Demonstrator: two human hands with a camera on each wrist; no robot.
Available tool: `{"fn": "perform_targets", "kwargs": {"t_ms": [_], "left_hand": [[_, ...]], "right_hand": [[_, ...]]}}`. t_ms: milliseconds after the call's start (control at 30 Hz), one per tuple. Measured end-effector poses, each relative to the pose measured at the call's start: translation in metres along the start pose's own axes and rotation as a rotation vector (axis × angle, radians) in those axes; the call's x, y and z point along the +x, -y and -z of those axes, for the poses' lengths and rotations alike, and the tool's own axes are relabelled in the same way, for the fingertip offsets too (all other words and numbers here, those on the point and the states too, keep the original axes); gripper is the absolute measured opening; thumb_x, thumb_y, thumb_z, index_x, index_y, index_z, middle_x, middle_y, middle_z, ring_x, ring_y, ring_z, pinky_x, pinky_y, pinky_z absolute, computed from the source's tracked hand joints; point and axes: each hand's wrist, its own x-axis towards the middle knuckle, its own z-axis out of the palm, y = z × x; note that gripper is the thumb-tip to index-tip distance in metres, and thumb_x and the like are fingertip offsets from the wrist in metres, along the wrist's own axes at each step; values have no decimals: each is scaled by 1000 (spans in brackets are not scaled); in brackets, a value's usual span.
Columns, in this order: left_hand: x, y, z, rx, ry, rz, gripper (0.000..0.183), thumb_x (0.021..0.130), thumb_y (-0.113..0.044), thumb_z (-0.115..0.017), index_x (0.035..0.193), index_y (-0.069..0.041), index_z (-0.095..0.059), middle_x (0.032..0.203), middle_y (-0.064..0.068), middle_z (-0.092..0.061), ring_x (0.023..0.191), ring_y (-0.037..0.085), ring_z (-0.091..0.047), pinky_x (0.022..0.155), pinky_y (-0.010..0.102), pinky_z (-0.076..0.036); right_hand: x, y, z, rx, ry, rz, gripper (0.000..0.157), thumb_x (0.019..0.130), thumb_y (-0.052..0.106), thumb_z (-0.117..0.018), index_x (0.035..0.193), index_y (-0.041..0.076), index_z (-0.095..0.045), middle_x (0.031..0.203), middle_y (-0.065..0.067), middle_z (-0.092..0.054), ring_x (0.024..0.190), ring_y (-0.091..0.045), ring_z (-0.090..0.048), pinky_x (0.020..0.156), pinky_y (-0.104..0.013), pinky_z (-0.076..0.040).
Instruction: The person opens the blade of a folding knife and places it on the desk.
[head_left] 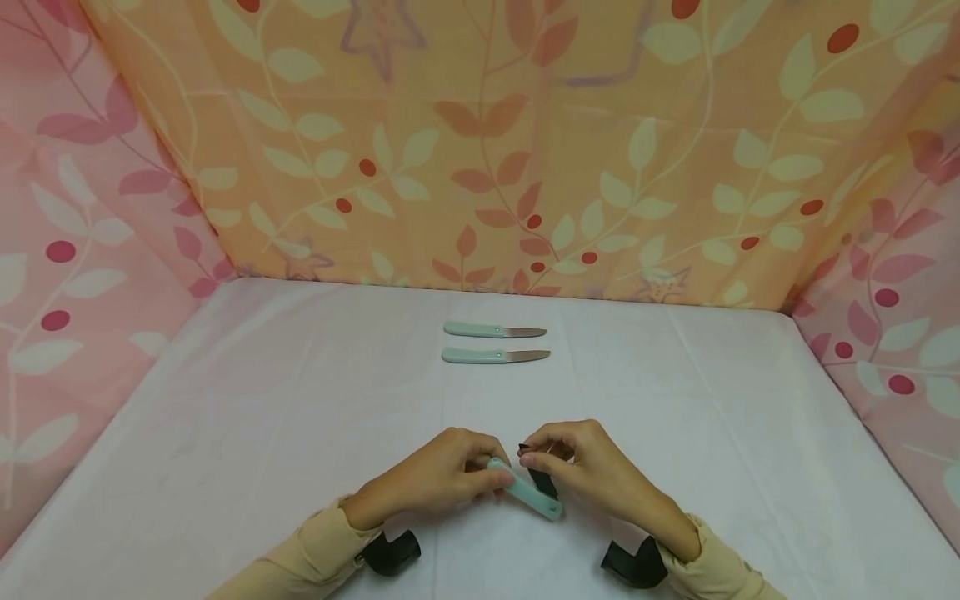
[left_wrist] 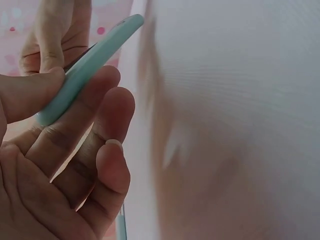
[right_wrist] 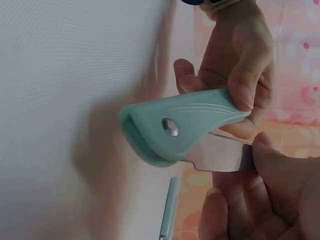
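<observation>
A folding knife with a mint-green handle (head_left: 536,498) is held low over the near part of the table. My left hand (head_left: 457,468) pinches one end of the handle between thumb and fingers. With thumb and fingertips, my right hand (head_left: 596,465) pinches the blade (right_wrist: 220,154) near its tip. The blade stands partly out of the handle, at a small angle to it. A round metal rivet (right_wrist: 170,126) shows at the handle's pivot end in the right wrist view. Part of the blade's tip is hidden by my right thumb.
Farther back on the white-covered table (head_left: 337,375) lie two similar knives, the far one (head_left: 474,330) and the near one (head_left: 476,357), blades out and pointing right. Patterned cloth walls (head_left: 480,167) stand behind the table and along both sides.
</observation>
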Motion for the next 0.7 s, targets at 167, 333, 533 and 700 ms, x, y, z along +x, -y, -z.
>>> {"fn": "perform_targets", "kwargs": {"t_ms": [167, 333, 533, 700], "left_hand": [[0, -2, 2, -5, -19, 15, 15, 96, -25, -67, 91, -11, -71, 77, 4, -75, 61, 5, -58, 56, 17, -43], [0, 1, 3, -1, -50, 25, 12, 96, -23, -66, 90, -13, -71, 76, 4, -74, 61, 10, -62, 57, 19, -47], [1, 6, 7, -5, -115, 30, 9, 96, -22, -66, 91, -16, -71, 75, 3, -73, 62, 14, -65, 59, 22, -50], [2, 11, 10, -17, -159, 37, 10, 96, -24, -66, 93, -17, -71, 75, 2, -73, 64, 16, -66, 60, 23, -50]], "right_hand": [[1, -1, 2, -7, -18, 0, 19, 92, 25, -70, 97, 7, -74, 86, 1, -75, 73, 1, -64, 66, -22, -53], [0, -4, 7, 14, -31, -27, 18, 93, 26, -70, 96, 8, -72, 87, 0, -75, 74, -2, -67, 67, -22, -53], [0, -9, 17, 44, -52, -48, 14, 93, 20, -69, 96, 6, -69, 89, -5, -74, 73, -8, -69, 66, -25, -56], [1, -14, 24, 52, -74, -75, 14, 93, 17, -69, 97, 4, -67, 89, -7, -74, 74, -18, -71, 68, -27, -58]]}}
